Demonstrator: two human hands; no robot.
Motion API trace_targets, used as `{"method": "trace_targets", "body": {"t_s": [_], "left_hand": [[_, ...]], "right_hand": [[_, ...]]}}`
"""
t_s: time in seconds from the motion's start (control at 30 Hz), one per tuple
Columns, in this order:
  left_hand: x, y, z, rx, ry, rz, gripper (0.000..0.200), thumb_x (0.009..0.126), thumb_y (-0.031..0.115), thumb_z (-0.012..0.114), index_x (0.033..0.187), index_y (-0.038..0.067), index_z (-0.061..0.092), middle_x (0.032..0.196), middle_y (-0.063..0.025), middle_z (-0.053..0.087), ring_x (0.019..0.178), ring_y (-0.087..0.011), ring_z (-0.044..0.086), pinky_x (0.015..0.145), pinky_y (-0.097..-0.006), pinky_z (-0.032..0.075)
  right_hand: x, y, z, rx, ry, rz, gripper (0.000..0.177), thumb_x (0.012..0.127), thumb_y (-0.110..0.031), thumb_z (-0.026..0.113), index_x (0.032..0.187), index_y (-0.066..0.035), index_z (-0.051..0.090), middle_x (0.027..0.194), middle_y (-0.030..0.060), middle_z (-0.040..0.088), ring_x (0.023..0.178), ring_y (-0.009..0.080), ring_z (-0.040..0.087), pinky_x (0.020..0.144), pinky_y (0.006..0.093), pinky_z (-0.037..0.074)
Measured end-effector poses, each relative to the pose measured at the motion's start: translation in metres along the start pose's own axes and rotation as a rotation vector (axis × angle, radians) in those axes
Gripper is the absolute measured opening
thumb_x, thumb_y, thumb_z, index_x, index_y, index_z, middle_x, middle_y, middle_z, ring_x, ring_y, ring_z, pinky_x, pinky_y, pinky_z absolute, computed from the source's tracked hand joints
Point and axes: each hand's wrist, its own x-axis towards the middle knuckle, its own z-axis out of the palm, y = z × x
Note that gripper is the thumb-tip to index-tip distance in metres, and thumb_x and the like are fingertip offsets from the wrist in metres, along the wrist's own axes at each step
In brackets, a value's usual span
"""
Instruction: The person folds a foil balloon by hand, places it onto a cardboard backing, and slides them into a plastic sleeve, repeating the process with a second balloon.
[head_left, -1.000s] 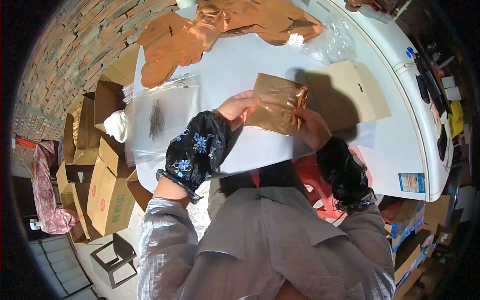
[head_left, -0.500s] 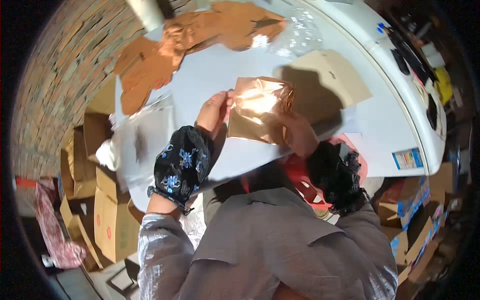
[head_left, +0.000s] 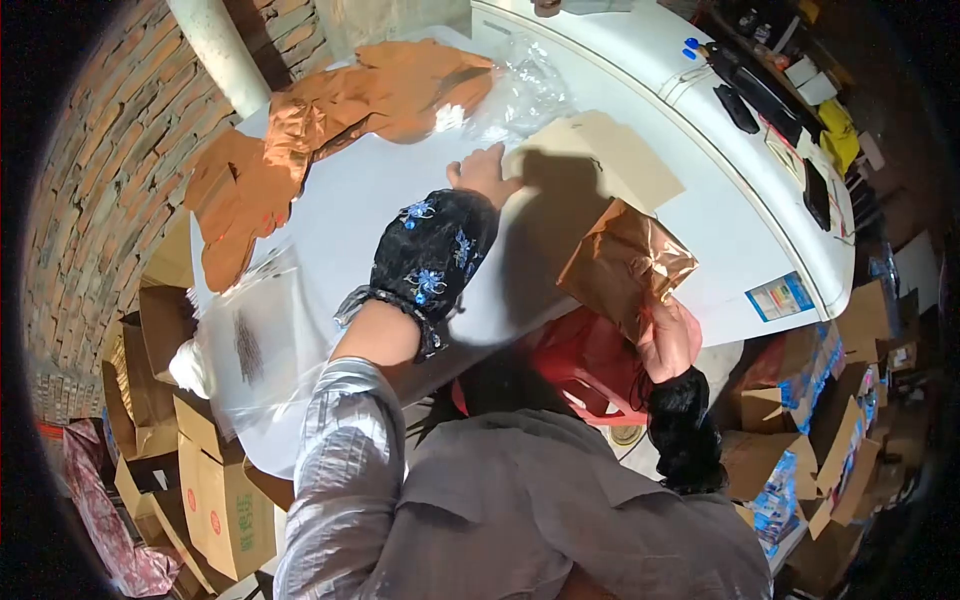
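Note:
A folded copper-coloured foil piece hangs from my right hand, its lower corner pinched between the fingers, over the table's right front edge. My left hand is stretched out over the white table with its fingers apart and nothing in it. Just right of it lies a flat beige cardboard sheet, partly in shadow. Beyond the hand is a crumpled clear plastic bag. More copper-coloured foil spreads along the table's far left edge.
Clear plastic sleeves lie at the table's left edge. A red stool stands below the front edge. On the right is a white appliance with dark objects on it. Open cardboard boxes stand on both sides; a brick wall is left.
My right hand has carried the foil piece right, off the table's middle. My left hand has let go of it and reached forward and right. The whole view has shifted.

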Motion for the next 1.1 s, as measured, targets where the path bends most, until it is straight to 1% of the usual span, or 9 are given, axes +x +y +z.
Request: {"method": "trace_targets", "body": {"t_s": [0.07, 0.13, 0.27, 0.33, 0.4, 0.47, 0.57, 0.73, 1.1], "left_hand": [[0.001, 0.001, -0.008, 0.015, -0.058, -0.047, 0.047, 0.077, 0.044, 0.073, 0.103, 0.006, 0.064, 0.087, -0.0133, 0.066, 0.088, -0.0270, 0.064, 0.079, -0.0419, 0.045], [-0.007, -0.012, -0.026, -0.551, -0.219, -0.114, 0.033, 0.081, 0.033, 0.074, 0.091, 0.004, 0.063, 0.078, -0.0080, 0.063, 0.074, -0.0193, 0.061, 0.068, -0.0352, 0.046], [-0.091, -0.016, -0.081, -0.945, -0.246, -0.513, 0.018, 0.089, 0.012, 0.066, 0.097, 0.001, 0.054, 0.079, -0.0033, 0.059, 0.068, -0.0127, 0.054, 0.062, -0.0266, 0.045], [-0.152, -0.017, -0.097, -1.107, -0.189, -0.706, 0.023, 0.087, -0.001, 0.060, 0.108, -0.001, 0.050, 0.091, -0.0110, 0.063, 0.081, -0.0181, 0.063, 0.076, -0.0299, 0.052], [-0.201, 0.014, -0.131, -1.533, -0.189, -0.807, 0.027, 0.087, -0.006, 0.055, 0.112, 0.000, 0.048, 0.089, -0.0084, 0.063, 0.074, -0.0139, 0.060, 0.061, -0.0243, 0.050], [-0.241, 0.018, -0.128, -1.555, -0.144, -0.842, 0.031, 0.092, 0.000, 0.054, 0.121, 0.003, 0.044, 0.095, -0.0045, 0.060, 0.067, -0.0100, 0.058, 0.053, -0.0213, 0.049], [-0.254, 0.058, -0.141, -1.605, 0.012, -1.005, 0.033, 0.095, 0.003, 0.053, 0.125, 0.005, 0.041, 0.100, -0.0050, 0.059, 0.080, -0.0112, 0.063, 0.062, -0.0194, 0.055], [-0.262, 0.052, -0.129, -1.596, -0.044, -1.017, 0.031, 0.099, 0.010, 0.051, 0.127, 0.005, 0.039, 0.102, -0.0084, 0.061, 0.083, -0.0135, 0.065, 0.067, -0.0212, 0.057], [-0.266, 0.021, -0.149, -1.260, -0.596, -0.982, 0.039, 0.103, 0.031, 0.047, 0.127, 0.002, 0.039, 0.103, -0.0169, 0.065, 0.089, -0.0232, 0.069, 0.077, -0.0332, 0.058]], "right_hand": [[0.005, 0.004, -0.005, 0.039, 0.006, 0.022, 0.025, 0.097, 0.000, 0.048, 0.120, 0.003, 0.057, 0.118, 0.0099, 0.061, 0.107, 0.0191, 0.060, 0.090, 0.0293, 0.051], [0.008, 0.009, -0.005, 0.180, -0.073, 0.071, 0.026, 0.094, 0.002, 0.052, 0.119, 0.002, 0.059, 0.119, 0.0116, 0.061, 0.112, 0.0217, 0.058, 0.095, 0.0322, 0.049], [-0.004, 0.026, 0.010, -0.826, -0.286, -0.406, 0.036, 0.087, 0.001, 0.057, 0.123, 0.003, 0.056, 0.118, 0.0155, 0.061, 0.111, 0.0253, 0.059, 0.095, 0.0333, 0.047], [-0.005, 0.044, 0.023, -0.901, -0.417, -0.436, 0.037, 0.090, -0.004, 0.054, 0.126, 0.003, 0.053, 0.122, 0.0146, 0.059, 0.113, 0.0253, 0.058, 0.096, 0.0338, 0.047], [-0.007, 0.065, 0.031, -0.929, -0.535, -0.399, 0.035, 0.099, -0.013, 0.049, 0.131, 0.002, 0.050, 0.127, 0.0112, 0.057, 0.116, 0.0235, 0.057, 0.097, 0.0343, 0.049], [-0.010, 0.082, 0.039, -1.164, -0.592, -0.508, 0.034, 0.098, -0.012, 0.050, 0.128, 0.003, 0.051, 0.125, 0.0109, 0.058, 0.113, 0.0232, 0.059, 0.095, 0.0342, 0.050], [-0.020, 0.106, 0.065, 0.125, -0.289, 0.382, 0.031, 0.097, -0.012, 0.050, 0.125, 0.003, 0.053, 0.120, 0.0110, 0.061, 0.108, 0.0225, 0.062, 0.091, 0.0350, 0.052], [-0.021, 0.111, 0.072, 0.027, -0.318, 0.389, 0.029, 0.098, -0.012, 0.047, 0.122, 0.002, 0.055, 0.112, 0.0099, 0.064, 0.102, 0.0204, 0.064, 0.086, 0.0354, 0.054], [-0.025, 0.111, 0.087, -0.268, -0.426, 0.182, 0.027, 0.100, -0.015, 0.047, 0.120, 0.000, 0.057, 0.108, 0.0061, 0.064, 0.098, 0.0141, 0.061, 0.084, 0.0289, 0.049]]}}
